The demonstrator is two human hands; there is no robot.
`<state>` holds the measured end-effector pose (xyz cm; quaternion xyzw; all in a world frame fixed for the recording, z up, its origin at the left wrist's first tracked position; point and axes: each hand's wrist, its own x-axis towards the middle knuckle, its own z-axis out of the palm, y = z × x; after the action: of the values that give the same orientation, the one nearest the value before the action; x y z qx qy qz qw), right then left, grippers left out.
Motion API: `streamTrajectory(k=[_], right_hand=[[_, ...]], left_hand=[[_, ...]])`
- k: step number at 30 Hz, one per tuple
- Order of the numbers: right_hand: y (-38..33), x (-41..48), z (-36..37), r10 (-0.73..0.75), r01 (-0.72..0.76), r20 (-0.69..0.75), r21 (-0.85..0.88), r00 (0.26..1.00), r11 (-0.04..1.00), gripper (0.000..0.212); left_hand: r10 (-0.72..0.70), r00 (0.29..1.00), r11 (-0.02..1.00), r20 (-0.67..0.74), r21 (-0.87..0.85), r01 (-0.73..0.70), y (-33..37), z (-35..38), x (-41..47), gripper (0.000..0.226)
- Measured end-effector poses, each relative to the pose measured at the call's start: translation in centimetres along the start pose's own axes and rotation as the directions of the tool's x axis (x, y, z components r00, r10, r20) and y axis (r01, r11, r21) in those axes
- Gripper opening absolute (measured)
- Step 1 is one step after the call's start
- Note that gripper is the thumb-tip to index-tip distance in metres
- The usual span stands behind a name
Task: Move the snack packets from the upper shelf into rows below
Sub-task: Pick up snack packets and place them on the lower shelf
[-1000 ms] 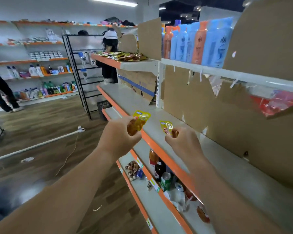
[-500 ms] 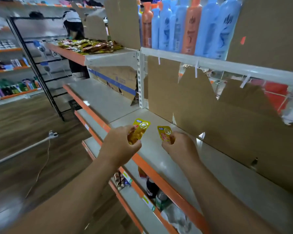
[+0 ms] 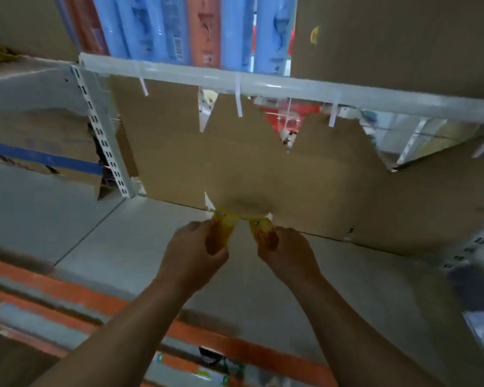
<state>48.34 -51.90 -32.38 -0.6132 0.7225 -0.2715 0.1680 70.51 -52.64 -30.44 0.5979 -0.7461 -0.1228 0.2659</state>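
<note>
- The left hand is closed around 1 yellow snack packet, held upright over the grey shelf.
- The right hand pinches a 2nd yellow packet, just beside the 1st, not touching.
- Both packets sit near the cardboard backing at the shelf's rear; contact with the shelf is unclear.
- Blue and orange bottles stand above the shelf.

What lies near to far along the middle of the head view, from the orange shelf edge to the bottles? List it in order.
orange shelf edge → grey shelf surface → left hand and right hand, side by side, each holding a yellow packet → torn cardboard backing → white upper shelf rail → blue and orange bottles
</note>
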Motion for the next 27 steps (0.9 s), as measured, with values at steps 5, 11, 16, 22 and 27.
streamTrajectory(k=[5, 11, 16, 22, 27], right_hand=[[5.2, -1.4, -1.7, 0.214, -0.22, -0.069, -0.087, 0.974, 0.972, 0.025], [12.0, -3.0, -4.7, 0.353, -0.384, -0.21, -0.131, 0.912, 0.914, 0.023], [16.2, -4.5, -7.1, 0.433, -0.467, -0.259, -0.084, 0.863, 0.88, 0.026], [20.1, -4.7, -9.6, 0.415, -0.462, -0.279, -0.134, 0.866, 0.876, 0.027], [20.9, -3.5, -9.9, 0.356, -0.42, -0.258, -0.265, 0.898, 0.868, 0.035]], left_hand=[[0.15, 0.981, 0.988, 0.127, -0.063, -0.143, 2.9, 5.2, 2.4, 0.052], [0.281, 0.939, 0.958, 0.199, -0.003, -0.286, 8.5, 12.2, 2.4, 0.062], [0.332, 0.922, 0.941, 0.199, -0.008, -0.337, 13.2, 16.7, 1.3, 0.051], [0.33, 0.923, 0.939, 0.199, 0.028, -0.342, 17.8, 19.8, 0.3, 0.048], [0.282, 0.933, 0.945, 0.225, 0.102, -0.31, 18.3, 21.8, 0.3, 0.034]])
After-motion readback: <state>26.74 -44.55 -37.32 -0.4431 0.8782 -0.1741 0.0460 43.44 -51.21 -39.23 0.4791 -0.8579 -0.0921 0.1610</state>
